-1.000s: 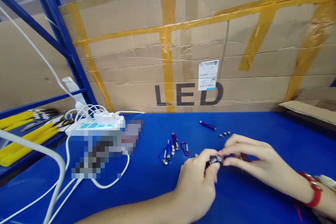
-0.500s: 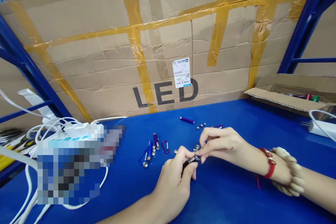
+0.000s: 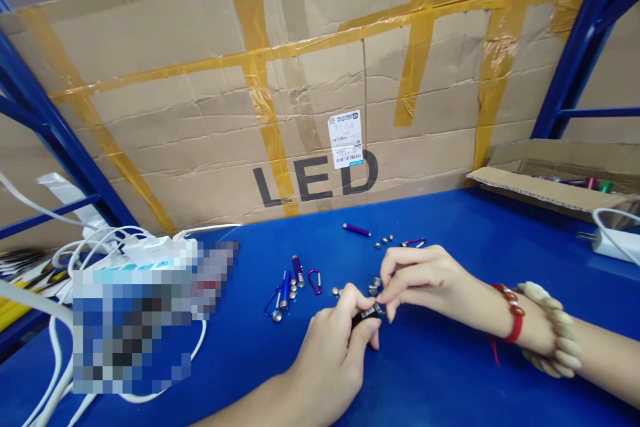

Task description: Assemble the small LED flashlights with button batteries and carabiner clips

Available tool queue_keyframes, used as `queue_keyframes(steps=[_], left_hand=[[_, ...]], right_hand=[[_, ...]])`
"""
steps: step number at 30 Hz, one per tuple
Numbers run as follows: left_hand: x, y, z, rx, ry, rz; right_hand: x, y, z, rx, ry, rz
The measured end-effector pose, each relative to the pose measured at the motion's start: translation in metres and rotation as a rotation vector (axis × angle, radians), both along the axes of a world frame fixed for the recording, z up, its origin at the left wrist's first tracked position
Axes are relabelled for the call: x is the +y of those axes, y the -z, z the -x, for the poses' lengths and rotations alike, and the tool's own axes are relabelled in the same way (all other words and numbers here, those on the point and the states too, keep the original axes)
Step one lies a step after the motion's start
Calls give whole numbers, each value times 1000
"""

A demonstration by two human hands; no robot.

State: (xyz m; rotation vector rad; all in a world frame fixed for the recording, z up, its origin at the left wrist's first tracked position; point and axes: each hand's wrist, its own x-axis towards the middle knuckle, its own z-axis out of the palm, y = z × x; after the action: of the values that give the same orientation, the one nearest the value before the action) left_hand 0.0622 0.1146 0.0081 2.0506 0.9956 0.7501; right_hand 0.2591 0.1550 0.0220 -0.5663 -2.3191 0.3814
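My left hand (image 3: 336,353) is closed round a small black keychain flashlight (image 3: 367,315), holding it over the blue table (image 3: 450,373). My right hand (image 3: 425,279) pinches at the flashlight's silver end with thumb and fingertips; what it pinches is too small to name. Just behind the hands lie several small silver button cells (image 3: 375,282). Further left lie two purple and blue keychain flashlights (image 3: 293,275) with carabiner clips (image 3: 314,279). A purple flashlight tube (image 3: 357,229) lies near the cardboard wall.
A taped cardboard sheet marked LED (image 3: 320,100) stands behind the table. An open cardboard box (image 3: 550,180) sits at the right with a white charger (image 3: 613,243) beside it. White cables and a power strip (image 3: 150,250) lie at the left. Blue rack posts (image 3: 575,60) flank the bench.
The view has swung right since a second ago, bringing the box and right post into sight. Both hands stay joined on the black flashlight and have dropped slightly lower.
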Motion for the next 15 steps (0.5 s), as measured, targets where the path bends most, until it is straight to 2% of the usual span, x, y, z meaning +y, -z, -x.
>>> queue_keyframes(steps=[8, 15], left_hand=[[2, -1, 0, -17, -1, -27], [0, 2, 2, 83, 2, -118]], right_hand=[[0, -4, 5, 79, 19, 83], [0, -5, 9, 81, 81, 422]])
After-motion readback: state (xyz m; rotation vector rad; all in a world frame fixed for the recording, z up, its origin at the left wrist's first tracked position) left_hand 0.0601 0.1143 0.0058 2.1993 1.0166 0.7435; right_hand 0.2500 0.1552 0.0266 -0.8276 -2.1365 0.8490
